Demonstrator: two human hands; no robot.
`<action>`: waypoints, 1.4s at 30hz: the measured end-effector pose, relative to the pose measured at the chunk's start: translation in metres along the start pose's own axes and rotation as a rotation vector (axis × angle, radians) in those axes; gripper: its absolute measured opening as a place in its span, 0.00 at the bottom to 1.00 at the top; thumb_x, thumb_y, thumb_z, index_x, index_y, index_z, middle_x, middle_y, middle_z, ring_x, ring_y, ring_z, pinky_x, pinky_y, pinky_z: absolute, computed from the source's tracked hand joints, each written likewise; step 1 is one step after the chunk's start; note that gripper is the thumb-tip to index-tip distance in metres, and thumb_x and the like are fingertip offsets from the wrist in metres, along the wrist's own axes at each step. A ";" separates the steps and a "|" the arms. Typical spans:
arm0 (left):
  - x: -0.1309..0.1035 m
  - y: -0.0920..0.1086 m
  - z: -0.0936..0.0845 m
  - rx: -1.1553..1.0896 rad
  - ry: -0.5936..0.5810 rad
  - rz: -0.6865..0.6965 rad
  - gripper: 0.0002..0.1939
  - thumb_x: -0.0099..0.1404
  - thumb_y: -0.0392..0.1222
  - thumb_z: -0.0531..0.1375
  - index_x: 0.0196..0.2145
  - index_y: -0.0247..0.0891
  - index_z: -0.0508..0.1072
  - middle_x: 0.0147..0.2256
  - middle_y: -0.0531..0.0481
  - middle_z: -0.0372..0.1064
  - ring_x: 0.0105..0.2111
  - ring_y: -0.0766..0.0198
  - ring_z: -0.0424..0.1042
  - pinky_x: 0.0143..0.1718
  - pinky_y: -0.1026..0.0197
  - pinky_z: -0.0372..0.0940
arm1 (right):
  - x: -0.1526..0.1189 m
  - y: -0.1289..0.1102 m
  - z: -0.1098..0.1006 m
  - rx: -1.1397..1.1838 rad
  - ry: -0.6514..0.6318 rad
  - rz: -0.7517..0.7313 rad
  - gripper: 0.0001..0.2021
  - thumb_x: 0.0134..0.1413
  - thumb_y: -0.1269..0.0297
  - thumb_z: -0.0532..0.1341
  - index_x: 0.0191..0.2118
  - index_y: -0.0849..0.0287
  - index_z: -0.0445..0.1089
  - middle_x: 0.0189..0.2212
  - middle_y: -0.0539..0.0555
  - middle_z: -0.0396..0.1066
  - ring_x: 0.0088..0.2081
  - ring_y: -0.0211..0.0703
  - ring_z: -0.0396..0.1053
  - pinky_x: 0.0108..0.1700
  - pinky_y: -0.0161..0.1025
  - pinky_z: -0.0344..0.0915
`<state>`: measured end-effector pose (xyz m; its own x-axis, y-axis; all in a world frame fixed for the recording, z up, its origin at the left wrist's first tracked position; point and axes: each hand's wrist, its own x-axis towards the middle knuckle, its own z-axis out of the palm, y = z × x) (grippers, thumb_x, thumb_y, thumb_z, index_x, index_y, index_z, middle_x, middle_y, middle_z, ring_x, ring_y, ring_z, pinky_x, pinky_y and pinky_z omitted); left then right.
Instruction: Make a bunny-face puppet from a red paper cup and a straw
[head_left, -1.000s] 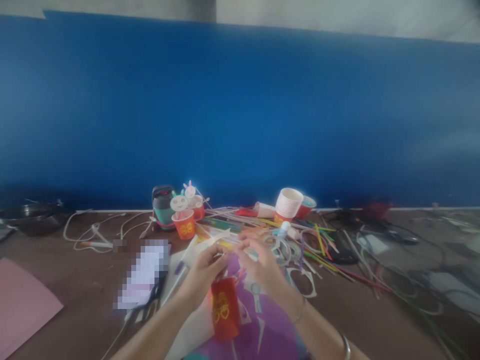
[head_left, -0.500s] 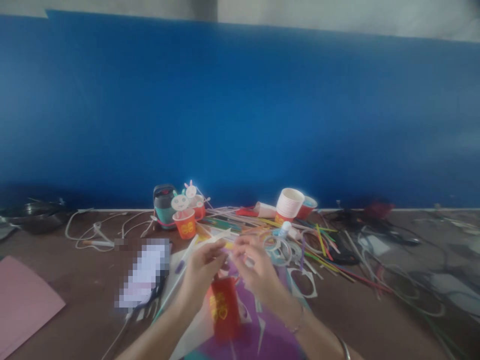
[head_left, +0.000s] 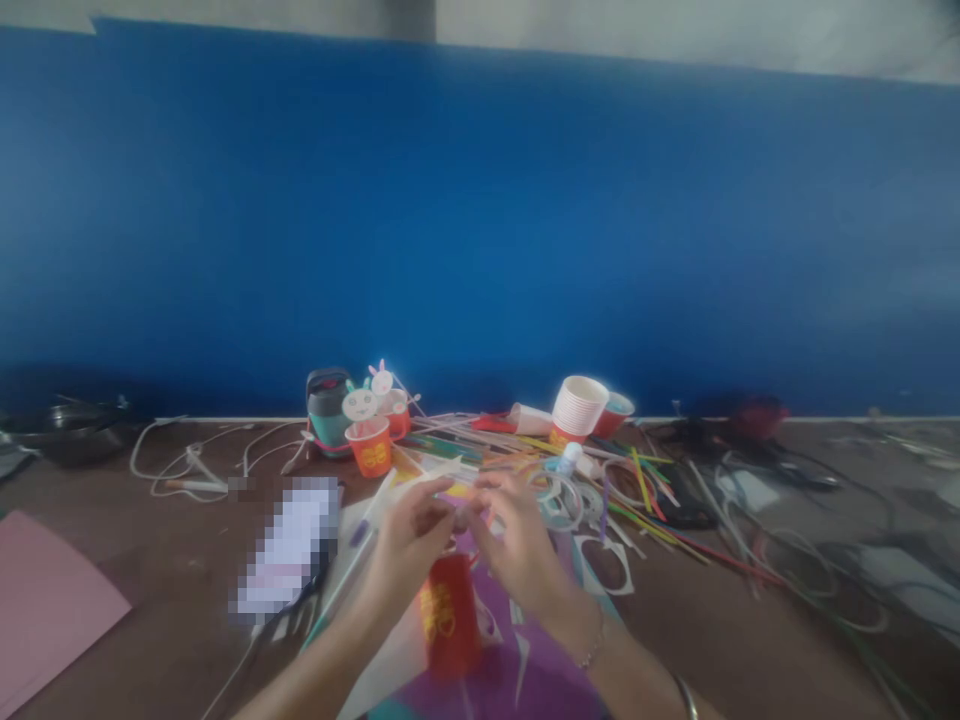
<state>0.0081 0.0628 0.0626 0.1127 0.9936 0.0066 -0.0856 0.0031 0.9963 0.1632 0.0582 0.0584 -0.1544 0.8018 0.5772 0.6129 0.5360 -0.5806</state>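
Observation:
A red paper cup (head_left: pixel 451 620) with yellow marks stands on purple paper (head_left: pixel 517 660) near the front. Just above its rim, my left hand (head_left: pixel 416 525) and my right hand (head_left: pixel 506 525) meet at the fingertips. Both hands have their fingers bent and pinched together. Whatever lies between the fingertips is too small and blurred to name. The hands partly hide the top of the cup.
A blurred-out phone (head_left: pixel 289 550) lies left of the papers. Behind stand a teal device (head_left: pixel 330 415), a red cup with a rabbit face (head_left: pixel 371 448) and stacked paper cups (head_left: pixel 579 405). Coloured sticks (head_left: pixel 652 530), tape rings and cables spread to the right.
The fingertips of both hands have come closer together above the cup. The cup looks the same, in nearly the same place.

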 end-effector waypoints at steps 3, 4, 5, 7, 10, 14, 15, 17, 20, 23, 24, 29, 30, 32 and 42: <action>0.002 -0.005 0.002 0.000 -0.027 0.075 0.22 0.54 0.42 0.65 0.46 0.35 0.70 0.29 0.49 0.74 0.31 0.60 0.73 0.34 0.59 0.67 | 0.000 -0.001 0.000 -0.044 0.003 -0.006 0.07 0.62 0.64 0.56 0.34 0.57 0.69 0.42 0.58 0.70 0.48 0.50 0.67 0.51 0.48 0.63; 0.002 -0.007 0.002 0.014 -0.022 0.107 0.21 0.54 0.42 0.65 0.46 0.36 0.71 0.28 0.49 0.73 0.31 0.60 0.73 0.34 0.59 0.67 | -0.001 -0.002 0.000 -0.063 0.009 -0.006 0.06 0.61 0.65 0.57 0.34 0.57 0.69 0.41 0.58 0.70 0.47 0.50 0.67 0.50 0.49 0.63; 0.003 -0.010 0.002 0.035 -0.012 0.134 0.21 0.54 0.42 0.65 0.45 0.36 0.71 0.28 0.50 0.72 0.30 0.60 0.72 0.34 0.59 0.66 | -0.001 -0.003 0.000 -0.085 0.016 -0.006 0.05 0.61 0.66 0.58 0.34 0.57 0.69 0.41 0.58 0.70 0.47 0.51 0.67 0.50 0.50 0.62; 0.005 -0.013 0.001 0.078 0.003 0.162 0.19 0.54 0.41 0.65 0.45 0.37 0.71 0.26 0.52 0.71 0.29 0.61 0.72 0.33 0.59 0.66 | -0.002 -0.005 0.000 -0.124 0.028 -0.001 0.03 0.59 0.67 0.59 0.34 0.57 0.69 0.40 0.57 0.70 0.47 0.53 0.67 0.51 0.51 0.62; 0.007 -0.014 -0.002 0.134 -0.012 0.161 0.20 0.54 0.38 0.63 0.46 0.37 0.71 0.25 0.53 0.71 0.28 0.61 0.71 0.34 0.59 0.65 | -0.002 -0.007 0.000 -0.131 0.054 0.051 0.05 0.57 0.65 0.62 0.39 0.56 0.70 0.40 0.57 0.71 0.45 0.53 0.68 0.49 0.51 0.62; 0.007 -0.009 -0.004 0.103 -0.063 0.127 0.22 0.52 0.39 0.65 0.46 0.38 0.71 0.24 0.54 0.69 0.26 0.63 0.69 0.32 0.61 0.63 | 0.005 -0.005 -0.004 0.016 -0.033 0.119 0.02 0.53 0.67 0.64 0.34 0.56 0.71 0.33 0.53 0.73 0.39 0.48 0.70 0.43 0.44 0.65; 0.007 -0.007 -0.003 0.070 -0.070 0.106 0.22 0.52 0.40 0.65 0.46 0.37 0.71 0.24 0.54 0.69 0.27 0.63 0.69 0.32 0.61 0.64 | 0.006 -0.005 -0.006 0.073 -0.065 0.125 0.02 0.53 0.68 0.63 0.30 0.56 0.71 0.30 0.51 0.72 0.37 0.46 0.70 0.41 0.41 0.65; 0.006 -0.005 -0.003 0.016 -0.082 0.055 0.20 0.51 0.42 0.66 0.43 0.37 0.73 0.26 0.52 0.71 0.28 0.62 0.70 0.32 0.61 0.64 | 0.010 -0.007 -0.009 0.181 -0.082 0.155 0.07 0.54 0.69 0.61 0.25 0.57 0.69 0.27 0.50 0.71 0.35 0.43 0.70 0.40 0.39 0.65; 0.004 -0.001 -0.002 0.072 -0.110 0.002 0.11 0.54 0.47 0.65 0.31 0.36 0.75 0.26 0.51 0.70 0.27 0.63 0.68 0.29 0.63 0.61 | 0.013 -0.011 -0.013 0.295 -0.074 0.230 0.08 0.53 0.67 0.60 0.24 0.58 0.68 0.27 0.50 0.71 0.33 0.42 0.69 0.40 0.38 0.65; 0.001 0.002 -0.004 0.135 -0.149 0.034 0.14 0.58 0.51 0.63 0.24 0.37 0.74 0.23 0.52 0.66 0.25 0.65 0.63 0.28 0.64 0.57 | 0.014 -0.013 -0.016 0.417 -0.147 0.309 0.09 0.52 0.64 0.60 0.24 0.58 0.69 0.24 0.50 0.70 0.30 0.40 0.68 0.36 0.36 0.65; 0.000 0.002 -0.005 0.123 -0.166 0.042 0.15 0.58 0.51 0.63 0.24 0.37 0.74 0.23 0.52 0.66 0.25 0.65 0.62 0.28 0.64 0.57 | 0.015 -0.013 -0.017 0.473 -0.184 0.348 0.09 0.52 0.62 0.60 0.24 0.58 0.70 0.23 0.49 0.70 0.28 0.40 0.67 0.33 0.35 0.65; -0.001 0.002 -0.007 0.039 -0.197 -0.009 0.16 0.58 0.53 0.63 0.27 0.36 0.75 0.25 0.51 0.67 0.27 0.64 0.63 0.29 0.64 0.58 | 0.017 -0.009 -0.016 0.712 -0.246 0.510 0.12 0.50 0.56 0.63 0.25 0.59 0.75 0.21 0.49 0.71 0.24 0.37 0.66 0.29 0.34 0.65; 0.000 0.001 -0.006 0.036 -0.197 -0.015 0.15 0.57 0.53 0.64 0.28 0.36 0.75 0.25 0.51 0.67 0.27 0.64 0.63 0.29 0.64 0.58 | 0.017 -0.008 -0.015 0.715 -0.230 0.518 0.12 0.50 0.56 0.64 0.25 0.59 0.75 0.20 0.49 0.71 0.24 0.37 0.66 0.29 0.33 0.65; 0.000 0.000 -0.006 0.057 -0.184 -0.006 0.13 0.56 0.51 0.64 0.27 0.37 0.75 0.25 0.51 0.67 0.27 0.64 0.64 0.29 0.65 0.58 | 0.016 -0.006 -0.013 0.663 -0.223 0.521 0.12 0.50 0.56 0.64 0.25 0.59 0.74 0.20 0.49 0.71 0.24 0.37 0.66 0.28 0.33 0.65; 0.003 -0.001 -0.006 0.349 0.050 0.150 0.09 0.56 0.41 0.60 0.21 0.40 0.76 0.22 0.51 0.70 0.26 0.61 0.66 0.31 0.61 0.58 | 0.000 -0.014 -0.008 0.004 0.072 -0.011 0.06 0.60 0.66 0.57 0.34 0.56 0.71 0.34 0.54 0.74 0.40 0.47 0.69 0.46 0.46 0.63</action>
<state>0.0030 0.0667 0.0609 0.0754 0.9844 0.1588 0.2458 -0.1727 0.9538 0.1610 0.0482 0.0714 -0.1045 0.7751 0.6232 0.6082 0.5456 -0.5765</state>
